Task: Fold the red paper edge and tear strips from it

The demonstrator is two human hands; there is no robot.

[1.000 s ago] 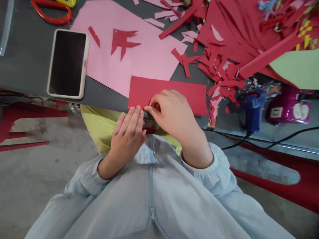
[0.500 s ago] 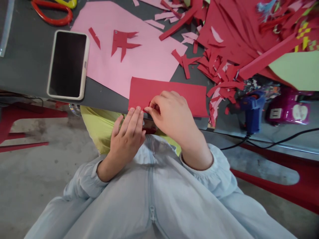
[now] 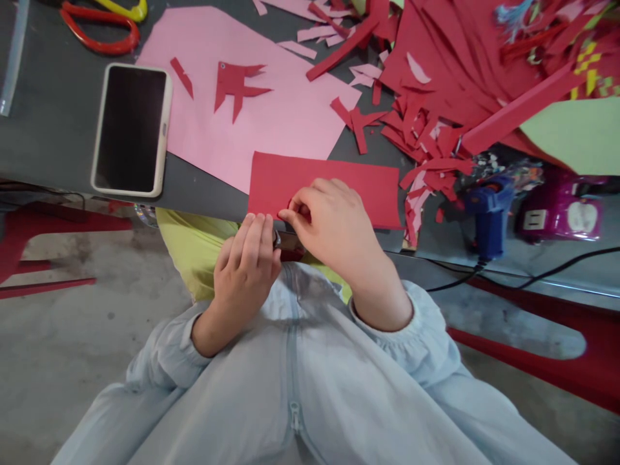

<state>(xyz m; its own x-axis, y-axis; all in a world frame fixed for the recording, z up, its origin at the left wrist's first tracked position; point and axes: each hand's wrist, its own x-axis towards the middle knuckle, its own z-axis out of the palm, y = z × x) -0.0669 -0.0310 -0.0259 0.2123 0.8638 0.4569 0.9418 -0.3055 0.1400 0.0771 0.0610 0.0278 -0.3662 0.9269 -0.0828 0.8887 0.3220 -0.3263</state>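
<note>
A folded-looking strip of red paper (image 3: 320,171) lies at the table's near edge, its lower left part between my hands. My right hand (image 3: 336,223) rests on it, thumb and forefinger closed in a pinch at its near edge; what is inside the curled fingers is partly hidden. My left hand (image 3: 247,265) has its fingers stretched out side by side, tips at the paper's lower left edge. A small shiny metal thing (image 3: 277,239) shows beside those fingers. Beyond, a red fish-shaped paper cut-out (image 3: 232,84) lies on a pink sheet (image 3: 290,97).
A phone (image 3: 130,129) lies at left, below red-handled scissors (image 3: 104,35). Red paper scraps (image 3: 421,126) are heaped at right, near a blue glue gun (image 3: 490,216) and a purple device (image 3: 559,210) with black cords. A red stool (image 3: 591,349) stands at lower right.
My left hand has drawn back slightly toward me, so its fingertips sit lower on the paper's edge. My right hand keeps its pinch in nearly the same place.
</note>
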